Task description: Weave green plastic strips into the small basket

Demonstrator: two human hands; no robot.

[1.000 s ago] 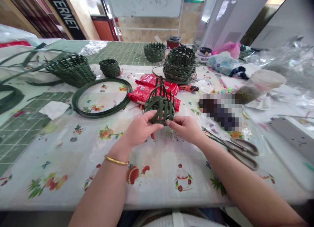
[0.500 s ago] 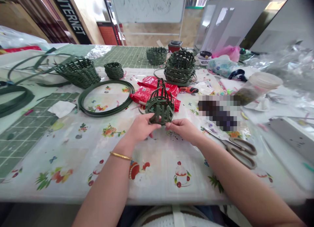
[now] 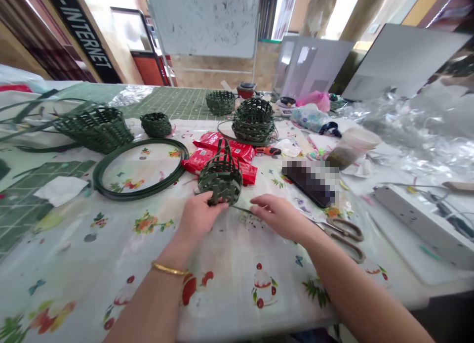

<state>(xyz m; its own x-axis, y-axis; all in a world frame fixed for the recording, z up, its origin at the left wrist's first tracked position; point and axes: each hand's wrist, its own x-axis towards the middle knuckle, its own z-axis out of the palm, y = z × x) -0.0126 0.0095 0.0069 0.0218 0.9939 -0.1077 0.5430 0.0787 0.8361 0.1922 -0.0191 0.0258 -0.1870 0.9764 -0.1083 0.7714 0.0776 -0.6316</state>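
Note:
A small dark green woven basket (image 3: 221, 182) with upright strips gathered toward a point is tilted on the tablecloth, its base toward me. My left hand (image 3: 202, 212) is closed on its near lower edge, thumb on the near side. From the basket a narrow green strip (image 3: 242, 209) runs right to my right hand (image 3: 276, 214), whose fingertips are closed around its end; the exact grip is partly hidden. Just behind the basket lie red packets (image 3: 200, 157). To the right of my right hand are scissors (image 3: 346, 232) with brown handles, partly covered by my forearm.
A coil of green strip (image 3: 99, 177) lies at left. Woven baskets (image 3: 98, 128), (image 3: 156, 125), (image 3: 254, 120) stand farther back. At right are a dark, partly blurred object (image 3: 309, 185), a tilted plastic tub (image 3: 355, 143), a white power strip (image 3: 422, 224) and clear plastic wrapping (image 3: 400, 130).
My right hand has moved away from the basket to the right, with the strip now stretched between them. My left hand stays on the basket. The camera view has shifted up and right.

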